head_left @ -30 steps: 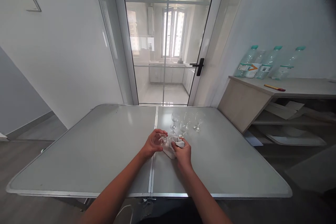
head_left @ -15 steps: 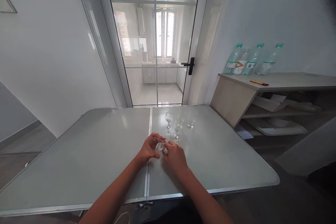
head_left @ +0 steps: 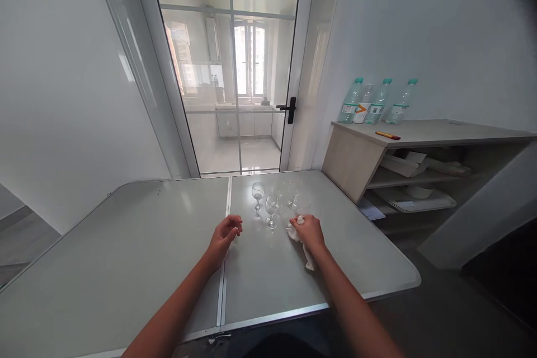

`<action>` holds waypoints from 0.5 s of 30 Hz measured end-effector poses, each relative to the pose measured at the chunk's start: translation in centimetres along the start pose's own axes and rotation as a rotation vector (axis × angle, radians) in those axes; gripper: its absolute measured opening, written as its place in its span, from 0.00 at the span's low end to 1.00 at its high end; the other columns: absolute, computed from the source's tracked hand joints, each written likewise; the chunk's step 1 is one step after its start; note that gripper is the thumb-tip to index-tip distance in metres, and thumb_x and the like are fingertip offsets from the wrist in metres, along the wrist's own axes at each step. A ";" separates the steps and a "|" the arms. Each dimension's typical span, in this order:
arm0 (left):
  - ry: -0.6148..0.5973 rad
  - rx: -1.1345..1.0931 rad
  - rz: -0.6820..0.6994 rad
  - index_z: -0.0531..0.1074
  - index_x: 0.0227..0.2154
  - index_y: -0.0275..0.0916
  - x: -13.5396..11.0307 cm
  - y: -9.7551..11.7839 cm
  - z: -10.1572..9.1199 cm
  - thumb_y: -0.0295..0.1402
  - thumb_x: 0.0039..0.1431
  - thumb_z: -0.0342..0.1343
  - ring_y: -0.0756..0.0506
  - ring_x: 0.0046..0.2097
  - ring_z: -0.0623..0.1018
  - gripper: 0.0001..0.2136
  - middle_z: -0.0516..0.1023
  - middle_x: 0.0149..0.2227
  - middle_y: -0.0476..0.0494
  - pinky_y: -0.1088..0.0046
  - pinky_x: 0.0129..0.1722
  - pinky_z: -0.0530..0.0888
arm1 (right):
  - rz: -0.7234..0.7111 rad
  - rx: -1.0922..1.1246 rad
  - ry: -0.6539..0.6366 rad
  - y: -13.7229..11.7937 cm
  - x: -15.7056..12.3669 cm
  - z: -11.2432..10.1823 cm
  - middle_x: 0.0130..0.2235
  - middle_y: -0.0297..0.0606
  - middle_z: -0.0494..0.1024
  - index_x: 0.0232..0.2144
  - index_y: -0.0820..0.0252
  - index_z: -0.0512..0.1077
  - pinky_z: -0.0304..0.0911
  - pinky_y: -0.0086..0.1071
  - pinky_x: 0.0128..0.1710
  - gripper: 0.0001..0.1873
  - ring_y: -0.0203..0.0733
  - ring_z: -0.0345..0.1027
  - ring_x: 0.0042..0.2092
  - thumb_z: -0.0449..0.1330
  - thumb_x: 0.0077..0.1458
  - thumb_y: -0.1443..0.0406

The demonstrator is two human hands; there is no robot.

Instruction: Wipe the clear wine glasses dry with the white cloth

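Note:
My right hand is closed around the stem of a clear stemmed glass, which stands upright at the near right of a cluster. A crumpled white cloth is pinched in the same hand and hangs below it. Several similar glasses stand close by, among them a front one and a left one; the back ones are faint against the tabletop. My left hand hovers over the table seam with curled fingers apart, holding nothing.
The pale table has a metal seam down its middle. To the right, a wooden shelf unit carries plastic bottles and an orange-yellow box cutter-like object. A glazed door stands behind the table.
The glass between both hands has moved right and forward to the cluster in my right hand. My left hand has let go of it and drawn apart. The view has turned slightly right.

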State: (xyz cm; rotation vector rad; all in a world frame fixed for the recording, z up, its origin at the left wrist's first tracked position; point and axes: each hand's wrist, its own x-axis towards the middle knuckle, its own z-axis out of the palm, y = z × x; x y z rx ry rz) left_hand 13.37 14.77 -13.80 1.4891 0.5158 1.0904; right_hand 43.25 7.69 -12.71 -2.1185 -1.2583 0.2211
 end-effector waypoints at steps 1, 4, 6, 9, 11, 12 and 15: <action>-0.003 0.005 -0.002 0.73 0.43 0.40 0.0 0.1 0.1 0.51 0.61 0.60 0.46 0.38 0.67 0.19 0.69 0.38 0.43 0.70 0.40 0.66 | 0.007 0.000 0.004 0.3 0.7 0.2 0.32 0.46 0.85 0.31 0.57 0.84 0.62 0.31 0.33 0.11 0.48 0.77 0.36 0.63 0.56 0.59; -0.012 0.000 -0.023 0.71 0.35 0.38 0.1 0.1 0.2 0.51 0.61 0.60 0.49 0.32 0.61 0.18 0.63 0.31 0.49 0.72 0.34 0.60 | 0.028 0.000 0.009 0.7 1.9 1.3 0.32 0.47 0.84 0.32 0.57 0.84 0.62 0.32 0.33 0.11 0.49 0.77 0.35 0.64 0.55 0.59; -0.019 -0.012 -0.051 0.69 0.31 0.38 0.1 0.1 0.1 0.50 0.62 0.59 0.50 0.30 0.58 0.19 0.60 0.28 0.51 0.72 0.31 0.57 | 0.042 -0.006 0.004 0.6 2.4 2.1 0.33 0.47 0.84 0.33 0.57 0.84 0.62 0.32 0.33 0.11 0.49 0.77 0.36 0.64 0.55 0.58; -0.021 -0.026 -0.095 0.68 0.29 0.37 0.1 -0.1 -0.2 0.51 0.63 0.58 0.51 0.28 0.56 0.20 0.57 0.27 0.52 0.73 0.29 0.55 | 0.048 -0.019 -0.005 0.5 2.8 2.9 0.35 0.48 0.85 0.34 0.58 0.84 0.62 0.32 0.33 0.12 0.49 0.78 0.37 0.64 0.54 0.58; -0.018 -0.031 -0.123 0.67 0.28 0.37 0.1 -0.2 -0.3 0.50 0.63 0.58 0.52 0.27 0.55 0.20 0.57 0.26 0.53 0.73 0.28 0.53 | 0.036 -0.027 -0.015 0.5 2.9 2.9 0.36 0.47 0.85 0.35 0.56 0.84 0.62 0.32 0.34 0.12 0.48 0.78 0.38 0.64 0.55 0.58; -0.018 -0.026 -0.141 0.66 0.28 0.38 0.1 -0.3 -0.3 0.50 0.63 0.58 0.52 0.26 0.55 0.20 0.56 0.26 0.53 0.74 0.27 0.52 | 0.028 -0.032 -0.021 0.6 2.8 2.8 0.37 0.45 0.85 0.38 0.55 0.83 0.62 0.31 0.34 0.12 0.47 0.78 0.39 0.65 0.55 0.58; -0.047 0.039 -0.205 0.65 0.29 0.38 0.1 -0.5 -0.1 0.50 0.64 0.57 0.53 0.25 0.54 0.19 0.56 0.26 0.54 0.75 0.25 0.51 | 0.029 -0.065 -0.039 1.1 2.1 2.1 0.40 0.42 0.84 0.48 0.54 0.79 0.61 0.30 0.32 0.21 0.46 0.78 0.40 0.69 0.50 0.57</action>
